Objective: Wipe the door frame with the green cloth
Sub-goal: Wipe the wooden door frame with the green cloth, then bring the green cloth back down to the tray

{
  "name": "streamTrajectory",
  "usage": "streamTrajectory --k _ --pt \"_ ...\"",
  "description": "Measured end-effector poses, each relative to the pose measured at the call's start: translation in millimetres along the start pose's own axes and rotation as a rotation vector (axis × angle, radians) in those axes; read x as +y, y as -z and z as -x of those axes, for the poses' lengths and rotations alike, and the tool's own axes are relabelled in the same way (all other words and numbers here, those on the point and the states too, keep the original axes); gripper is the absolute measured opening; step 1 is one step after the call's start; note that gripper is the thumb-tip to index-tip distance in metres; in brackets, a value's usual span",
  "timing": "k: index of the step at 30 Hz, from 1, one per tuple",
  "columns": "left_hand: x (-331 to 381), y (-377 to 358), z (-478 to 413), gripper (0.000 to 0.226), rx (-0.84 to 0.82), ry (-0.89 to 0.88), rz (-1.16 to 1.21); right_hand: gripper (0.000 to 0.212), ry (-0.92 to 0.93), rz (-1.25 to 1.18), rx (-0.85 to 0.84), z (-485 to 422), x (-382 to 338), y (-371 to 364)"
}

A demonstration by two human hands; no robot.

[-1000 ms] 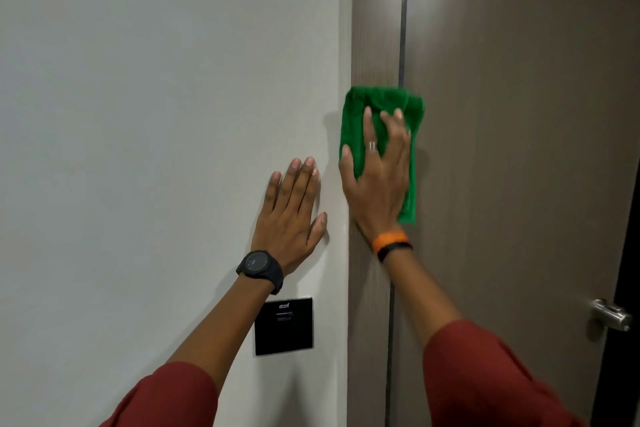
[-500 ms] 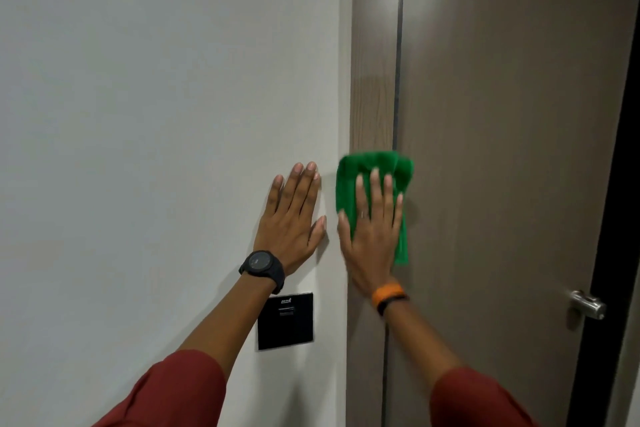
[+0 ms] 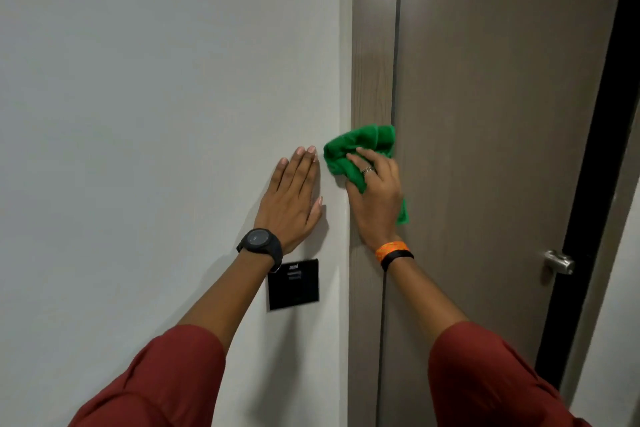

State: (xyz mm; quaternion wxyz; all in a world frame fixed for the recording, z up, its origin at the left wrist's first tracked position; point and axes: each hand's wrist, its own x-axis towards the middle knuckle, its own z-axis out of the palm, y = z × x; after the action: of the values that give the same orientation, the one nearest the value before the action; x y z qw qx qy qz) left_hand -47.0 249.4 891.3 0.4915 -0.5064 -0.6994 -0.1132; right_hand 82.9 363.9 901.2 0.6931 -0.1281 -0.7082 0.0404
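The right hand (image 3: 375, 198) presses the green cloth (image 3: 360, 149) against the door frame (image 3: 372, 62), a vertical wood-grain strip between the white wall (image 3: 156, 97) and the brown door (image 3: 502, 97). The cloth is bunched; its upper part projects above the fingers, its left part overlaps the frame's left edge where frame meets wall, and a lower fold shows past the right side of the palm, over the seam with the door. The right-hand fingers (image 3: 367, 158) curl over the cloth and grip it; a ring (image 3: 367, 170) sits on one finger. An orange band (image 3: 391, 250) and a black band (image 3: 397, 258) circle the right wrist. The left hand (image 3: 292, 201) lies flat on the wall, just beside the frame's left edge, fingers extended and close together, pointing upward, thumb toward the frame; it holds nothing. A black watch (image 3: 259, 244) is on the left wrist. Directly below the left wrist, a black square panel (image 3: 293, 284) is mounted on the wall near the frame; its small markings are too small to read. A metal door handle (image 3: 558, 262) sits at the door's right edge, next to a dark vertical gap (image 3: 588, 184). Both forearms are bare, with red sleeves (image 3: 485, 374) at the lower edge of the view.
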Motion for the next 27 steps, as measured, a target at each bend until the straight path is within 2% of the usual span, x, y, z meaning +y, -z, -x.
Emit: streamTrajectory --k 5,8,11,15,20,24,27 --pt "12 8 49 0.072 -0.099 0.062 0.155 0.025 -0.025 0.050 -0.150 72 -2 18" --pt "20 5 104 0.069 -0.116 0.074 0.230 0.033 -0.133 0.038 -0.188 126 -18 28" --pt "31 -5 173 0.070 -0.180 0.113 0.291 0.030 -0.196 0.057 -0.277 192 -29 31" --pt "52 -20 290 0.073 -0.355 0.182 0.390 0.041 -0.272 0.083 -0.521 298 -39 38" --pt "90 -41 459 0.075 -0.634 0.306 0.546 0.045 -0.385 0.111 -0.833 449 -43 47" --pt "133 -76 599 0.074 -0.901 0.405 0.553 0.043 -0.507 0.148 -1.063 587 -38 50" --pt "166 -121 700 0.075 -1.036 0.438 0.535 0.042 -0.501 0.175 -1.188 701 -30 46"
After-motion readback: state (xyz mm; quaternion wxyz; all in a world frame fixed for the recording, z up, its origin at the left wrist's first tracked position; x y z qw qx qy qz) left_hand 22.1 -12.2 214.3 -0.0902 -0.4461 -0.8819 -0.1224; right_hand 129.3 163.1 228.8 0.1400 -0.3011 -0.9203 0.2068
